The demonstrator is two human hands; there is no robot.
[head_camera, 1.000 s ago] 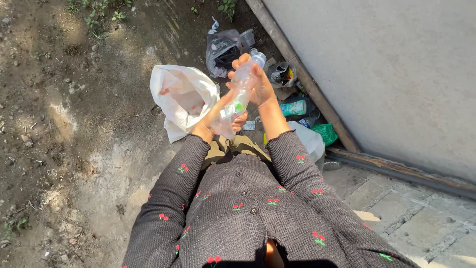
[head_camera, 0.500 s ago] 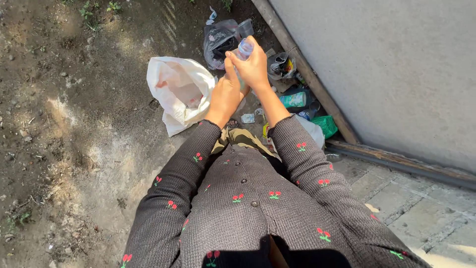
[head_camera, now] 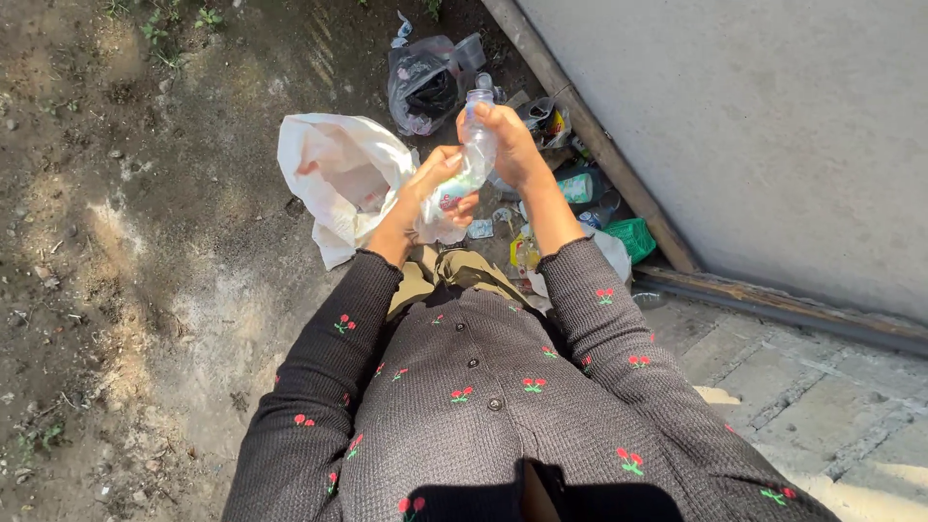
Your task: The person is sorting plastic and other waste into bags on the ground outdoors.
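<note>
**Bottle drawn out lengthwise again between both hands**

Half a second ago the two hands were pressed close together over the bottle; now they have drawn apart along it. The right hand [head_camera: 510,145] is clenched around the neck of the clear plastic bottle [head_camera: 464,172], mouth pointing away from the body, and the left hand [head_camera: 432,184] cups and grips its lower end, where a green and white label band wraps the body. The step in hand looks like squeezing or wringing the bottle flat; going on with it calls for a firm hold at both ends.

Just left of the left hand lies a white plastic bag [head_camera: 340,174]. Beyond the right hand sits a grey plastic bag [head_camera: 422,89]. Below the right wrist lie a teal packet [head_camera: 578,188], a yellow wrapper [head_camera: 524,253] and a green mesh scrap [head_camera: 632,236], along the wall [head_camera: 754,126].
</note>
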